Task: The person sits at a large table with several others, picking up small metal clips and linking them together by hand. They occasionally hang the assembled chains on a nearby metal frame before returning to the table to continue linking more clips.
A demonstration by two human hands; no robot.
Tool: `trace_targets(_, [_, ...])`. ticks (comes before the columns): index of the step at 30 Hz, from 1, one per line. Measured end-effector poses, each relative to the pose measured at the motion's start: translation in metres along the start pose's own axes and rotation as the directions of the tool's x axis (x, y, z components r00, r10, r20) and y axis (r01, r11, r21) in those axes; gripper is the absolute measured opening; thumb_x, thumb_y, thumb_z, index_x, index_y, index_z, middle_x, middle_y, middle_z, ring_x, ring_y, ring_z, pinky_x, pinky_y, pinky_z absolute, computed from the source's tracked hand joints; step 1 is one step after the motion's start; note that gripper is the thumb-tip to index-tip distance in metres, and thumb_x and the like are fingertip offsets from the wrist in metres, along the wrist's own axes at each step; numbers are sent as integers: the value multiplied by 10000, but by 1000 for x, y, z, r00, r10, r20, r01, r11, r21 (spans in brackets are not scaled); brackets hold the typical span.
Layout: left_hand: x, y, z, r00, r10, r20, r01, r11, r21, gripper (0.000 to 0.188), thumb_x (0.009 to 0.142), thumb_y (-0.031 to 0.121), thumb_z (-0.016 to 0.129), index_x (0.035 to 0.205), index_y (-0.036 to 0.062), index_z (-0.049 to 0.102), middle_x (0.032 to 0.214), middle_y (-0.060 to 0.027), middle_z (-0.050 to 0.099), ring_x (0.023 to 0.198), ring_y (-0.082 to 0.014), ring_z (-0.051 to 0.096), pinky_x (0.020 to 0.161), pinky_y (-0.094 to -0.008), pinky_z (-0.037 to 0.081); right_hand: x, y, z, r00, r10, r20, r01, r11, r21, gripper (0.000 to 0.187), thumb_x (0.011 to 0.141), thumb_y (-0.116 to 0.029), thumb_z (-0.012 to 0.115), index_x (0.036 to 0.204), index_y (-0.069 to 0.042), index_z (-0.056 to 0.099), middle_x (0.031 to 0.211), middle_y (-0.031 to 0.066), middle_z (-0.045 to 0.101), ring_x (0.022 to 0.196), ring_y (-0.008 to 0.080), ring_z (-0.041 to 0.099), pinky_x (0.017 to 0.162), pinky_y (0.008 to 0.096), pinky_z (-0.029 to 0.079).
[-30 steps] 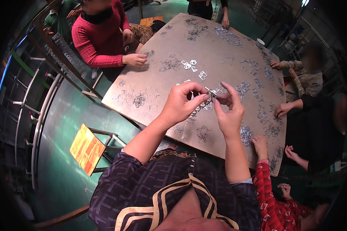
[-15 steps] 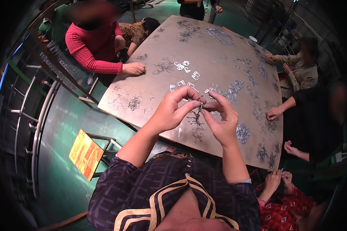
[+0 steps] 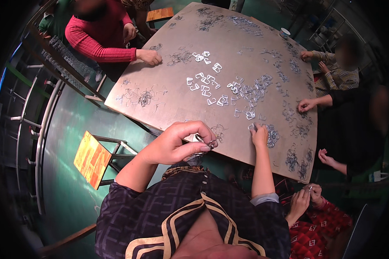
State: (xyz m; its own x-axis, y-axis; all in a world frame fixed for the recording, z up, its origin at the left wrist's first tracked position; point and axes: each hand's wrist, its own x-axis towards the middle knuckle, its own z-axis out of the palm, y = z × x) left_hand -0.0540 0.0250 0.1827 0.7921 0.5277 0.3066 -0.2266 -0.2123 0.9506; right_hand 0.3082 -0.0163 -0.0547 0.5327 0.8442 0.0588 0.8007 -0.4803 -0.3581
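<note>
Green flooring [image 3: 65, 159] is seen around a broad grey counter [image 3: 168, 108] in the head view, with a wooden stool [image 3: 92, 157] placed off its near left side. Bent metal is strewn across the top: bright flat loops [image 3: 206, 90] around the middle, a bluish pile [image 3: 272, 136] towards the near edge, dark wires [image 3: 145, 98] at the left.

The hands are held apart. Small metal pieces [image 3: 198, 138] are pinched between thumb and fingers of the left hand [image 3: 179, 140], raised at the near edge; their number cannot be told. A hook [image 3: 251, 127] on the counter is touched by the fingertips of the right hand [image 3: 260, 134]; whether it is gripped cannot be told.

Such pieces are judged light, stiff and hardly fragile, but smooth and easily tangled; they are best taken by the bend, between fingertips. Over the near edge, anything slipped could be lost to the floor. Most room is offered between loops and dark wires; at the right, movement is narrowed by a co-worker's hand [image 3: 307, 105].
</note>
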Motion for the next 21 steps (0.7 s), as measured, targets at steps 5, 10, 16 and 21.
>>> trace_targets(5, [-28, -28, 18, 999, -9, 38, 8, 1000, 4, 68, 875, 27, 623, 890, 5, 560, 950, -134, 652, 889, -225, 632, 782, -331, 487, 8, 13, 14, 1000, 23, 19, -25, 994, 102, 337, 764, -94, 735, 1088, -53, 651, 1024, 190, 626, 1007, 365, 594, 870, 430, 478])
trace_targets(10, [-50, -56, 35, 990, -123, 72, 124, 992, -2, 82, 882, 53, 632, 910, 12, 567, 958, -102, 645, 896, -206, 618, 770, -321, 487, 14, 17, 14, 999, -42, -7, 43, 995, 88, 367, 712, -91, 779, 1049, -28, 647, 1068, 204, 637, 957, 364, 619, 844, 420, 493])
trace_targets(16, [-66, -93, 50, 989, -140, 42, 136, 987, 84, 135, 887, 112, 638, 950, 12, 574, 937, -92, 645, 890, -224, 641, 775, -333, 496, 14, 19, 14, 997, -62, 35, 60, 997, 45, 357, 700, -98, 793, 1018, -27, 647, 964, 175, 668, 896, 333, 643, 808, 397, 501])
trace_targets(21, [-78, -120, 57, 979, -203, -6, 202, 970, 134, 121, 884, 97, 639, 944, 13, 577, 928, -91, 640, 874, -215, 622, 777, -329, 484, 21, 21, 8, 999, -9, 37, 4, 989, 146, 287, 688, -63, 789, 921, -2, 632, 767, 124, 667, 695, 251, 647, 679, 354, 509])
